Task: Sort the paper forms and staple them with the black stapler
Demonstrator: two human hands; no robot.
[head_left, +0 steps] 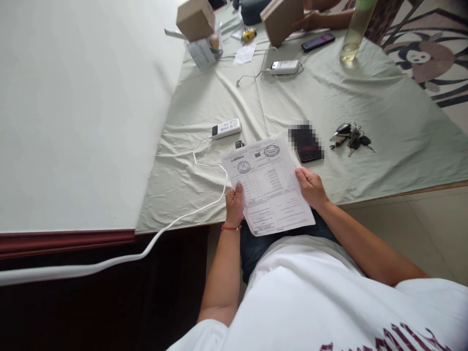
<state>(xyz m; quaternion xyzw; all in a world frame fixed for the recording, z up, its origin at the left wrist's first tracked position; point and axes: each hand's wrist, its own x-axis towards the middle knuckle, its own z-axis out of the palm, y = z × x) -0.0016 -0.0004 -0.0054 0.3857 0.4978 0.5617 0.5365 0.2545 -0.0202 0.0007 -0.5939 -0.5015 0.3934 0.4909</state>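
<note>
A printed sheet of paper (268,195) with two round stamps near its top is held over the table's near edge. My left hand (234,204) grips its left side, thumb on top, and a red bracelet circles that wrist. On the opposite side, my right hand (310,187) pinches the paper's edge. The fingers beneath the sheet are hidden. Just beyond the paper lies a dark phone (307,144), partly pixelated, with a bunch of keys (353,137) to its right. Behind the sheet's upper left corner sit a small black item (239,144) and a white power bank (226,128).
A white cable (164,229) runs from the power bank past my left arm. Farther back are another power bank (284,67), a phone (318,42), a bottle (356,34) and a cardboard box (195,19). Another person's hand (309,22) holds a brown box (281,22).
</note>
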